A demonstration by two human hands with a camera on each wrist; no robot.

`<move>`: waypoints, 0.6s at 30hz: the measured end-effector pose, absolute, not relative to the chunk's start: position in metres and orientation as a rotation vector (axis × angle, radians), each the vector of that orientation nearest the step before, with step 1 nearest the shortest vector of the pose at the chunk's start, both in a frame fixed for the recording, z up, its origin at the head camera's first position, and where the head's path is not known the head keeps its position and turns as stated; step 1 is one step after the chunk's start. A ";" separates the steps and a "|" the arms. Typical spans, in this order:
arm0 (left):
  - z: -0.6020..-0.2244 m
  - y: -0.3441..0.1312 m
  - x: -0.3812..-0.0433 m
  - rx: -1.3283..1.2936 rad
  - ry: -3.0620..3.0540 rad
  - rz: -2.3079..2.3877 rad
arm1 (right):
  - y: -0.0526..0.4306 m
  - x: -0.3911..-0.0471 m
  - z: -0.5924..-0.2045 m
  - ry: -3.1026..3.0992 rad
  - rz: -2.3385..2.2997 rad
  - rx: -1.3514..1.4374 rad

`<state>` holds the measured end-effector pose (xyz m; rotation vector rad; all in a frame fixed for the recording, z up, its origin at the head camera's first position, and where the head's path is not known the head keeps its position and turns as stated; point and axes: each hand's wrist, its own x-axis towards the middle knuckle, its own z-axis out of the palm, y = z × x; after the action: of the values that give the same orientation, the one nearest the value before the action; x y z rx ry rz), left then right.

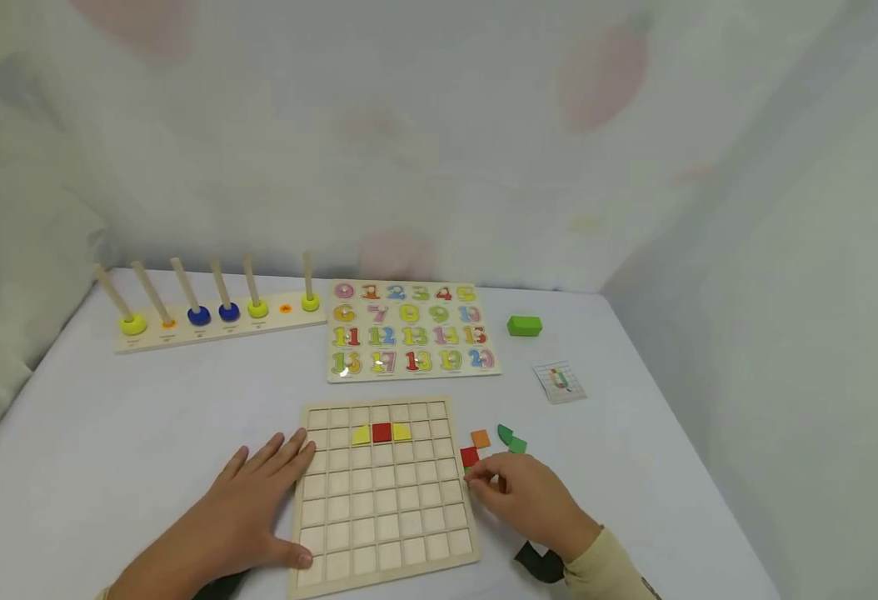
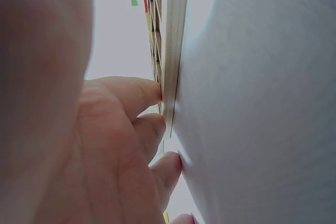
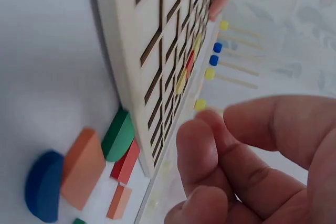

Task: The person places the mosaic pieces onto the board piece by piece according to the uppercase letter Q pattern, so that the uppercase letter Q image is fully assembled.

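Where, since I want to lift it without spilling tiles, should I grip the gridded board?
Probably by its left rim and right rim, coming from both sides, held level: the gridded board lies flat and wide, with three tiles in its cells.

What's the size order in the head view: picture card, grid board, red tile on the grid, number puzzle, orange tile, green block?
Largest to smallest, as they look:
1. grid board
2. number puzzle
3. picture card
4. green block
Unranked, smallest: red tile and orange tile look alike.
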<state>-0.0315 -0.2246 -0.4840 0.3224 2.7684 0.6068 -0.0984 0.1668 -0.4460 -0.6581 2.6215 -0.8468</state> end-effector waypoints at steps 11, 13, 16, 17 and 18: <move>-0.491 -0.228 -0.028 0.368 2.826 0.630 | 0.172 -0.089 -0.440 2.454 -0.916 -0.698; -0.492 -0.228 -0.028 0.376 2.835 0.625 | 0.173 -0.090 -0.440 2.478 -0.901 -0.705; -0.493 -0.228 -0.029 0.384 2.834 0.633 | 0.178 -0.094 -0.443 2.585 -0.844 -0.705; -0.493 -0.228 -0.030 0.385 2.831 0.635 | 0.181 -0.096 -0.444 2.631 -0.815 -0.699; -0.494 -0.228 -0.031 0.386 2.826 0.637 | 0.183 -0.098 -0.444 2.673 -0.789 -0.688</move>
<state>-0.0312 -0.2279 -0.4937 0.3862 2.8259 0.6368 -0.0982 0.1831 -0.4442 -0.6877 2.6733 -0.7891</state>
